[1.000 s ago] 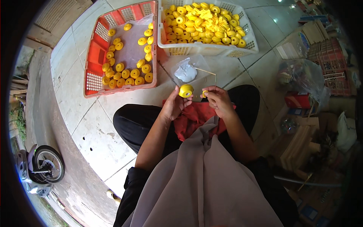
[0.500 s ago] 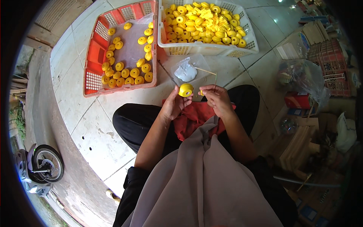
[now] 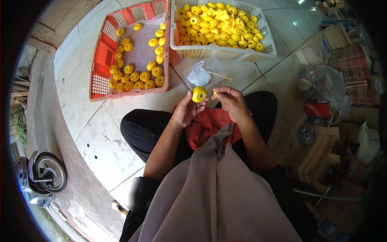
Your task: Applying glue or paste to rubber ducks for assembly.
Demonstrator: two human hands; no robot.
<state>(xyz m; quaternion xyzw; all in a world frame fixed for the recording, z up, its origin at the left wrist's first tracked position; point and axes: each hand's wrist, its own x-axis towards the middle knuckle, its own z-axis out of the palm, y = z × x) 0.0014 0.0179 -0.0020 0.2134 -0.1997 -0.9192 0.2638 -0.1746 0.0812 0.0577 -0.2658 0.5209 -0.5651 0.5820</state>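
My left hand (image 3: 186,109) holds a round yellow plastic wheel (image 3: 199,94) by its rim, just above my lap. My right hand (image 3: 231,103) pinches a small yellow piece (image 3: 215,94) and a thin wooden stick (image 3: 230,84) right beside the wheel. Both hands hover over a red cloth (image 3: 209,126) spread across my crossed legs. On the floor just beyond the hands lies a clear plastic bag (image 3: 200,74) with something white in it.
A red crate (image 3: 100,76) at the upper left holds several yellow wheels on plastic sheet. A white basket (image 3: 217,50) ahead is heaped with yellow parts. Stacked boxes, bags and wooden pieces (image 3: 322,161) crowd the right. A small wheeled toy (image 3: 44,175) stands at the lower left.
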